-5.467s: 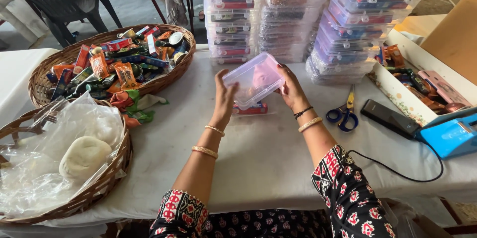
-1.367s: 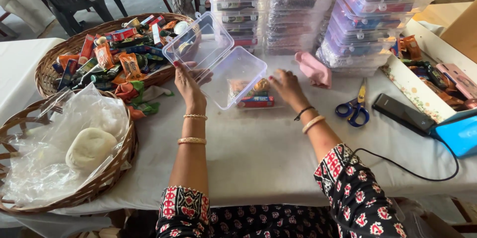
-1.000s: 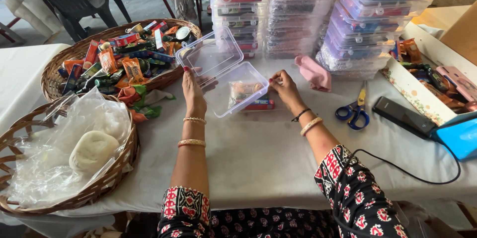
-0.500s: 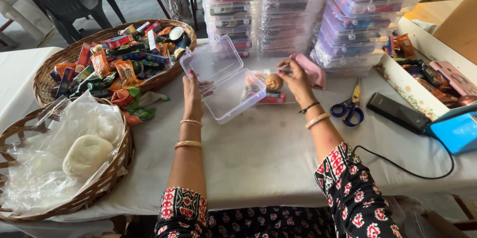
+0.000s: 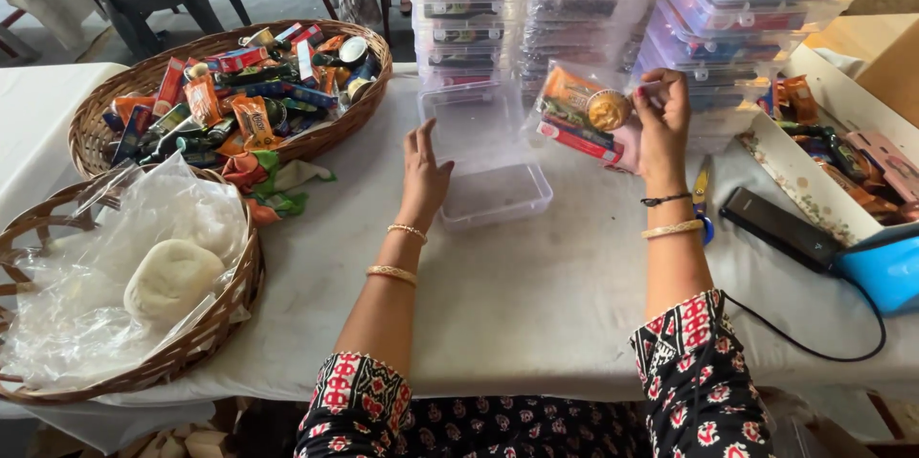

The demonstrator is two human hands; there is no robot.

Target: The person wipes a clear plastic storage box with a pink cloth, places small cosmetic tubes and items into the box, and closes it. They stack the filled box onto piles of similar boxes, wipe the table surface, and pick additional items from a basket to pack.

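Observation:
A clear plastic box [image 5: 498, 192] lies open and empty on the white table, its hinged lid [image 5: 469, 125] standing up behind it. My left hand [image 5: 422, 174] rests on the box's left edge with the fingers spread. My right hand [image 5: 659, 119] is raised above the table to the right of the box and grips a clear bag of snacks [image 5: 584, 113], with orange and red packets and a round golden sweet inside.
Stacks of filled clear boxes [image 5: 613, 8] line the back. A wicker basket of packets [image 5: 230, 94] sits at the left, a basket with plastic bags and a white lump [image 5: 172, 276] nearer. Scissors [image 5: 704, 195], a black device [image 5: 780, 228], a blue case and a cardboard tray [image 5: 823, 161] lie right.
The shut box was set down and opened. My right hand took the bag of snacks out of it and lifted it up to the right, leaving the box empty.

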